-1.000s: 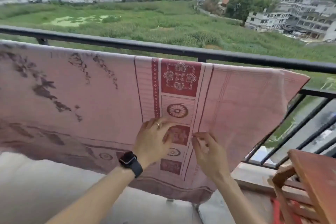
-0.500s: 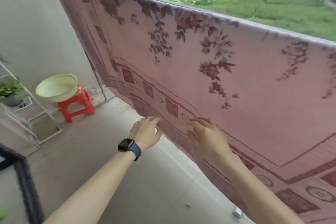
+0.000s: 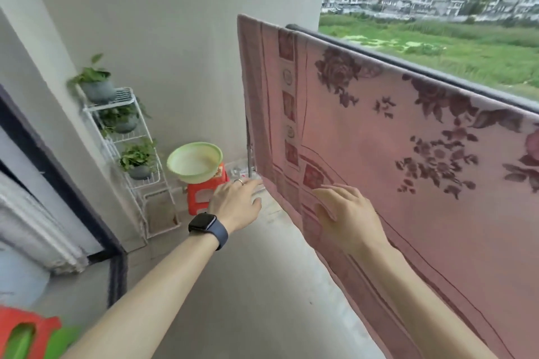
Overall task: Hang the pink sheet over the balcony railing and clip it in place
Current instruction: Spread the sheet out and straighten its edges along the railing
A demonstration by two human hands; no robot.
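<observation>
Pink sheet (image 3: 379, 140) is already draped over the balcony railing (image 3: 364, 45), with its end hanging close to the wall. Right hand (image 3: 347, 218) rests on the lower border, fingers (image 3: 335, 188) loosely spread and pinching nothing. Left hand (image 3: 236, 201) is just off the corner, fingers straight. I'd even out the hem before clipping. No clips in sight.

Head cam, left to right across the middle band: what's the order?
plant rack → green basin → left hand → right hand, in front of the pink sheet
</observation>
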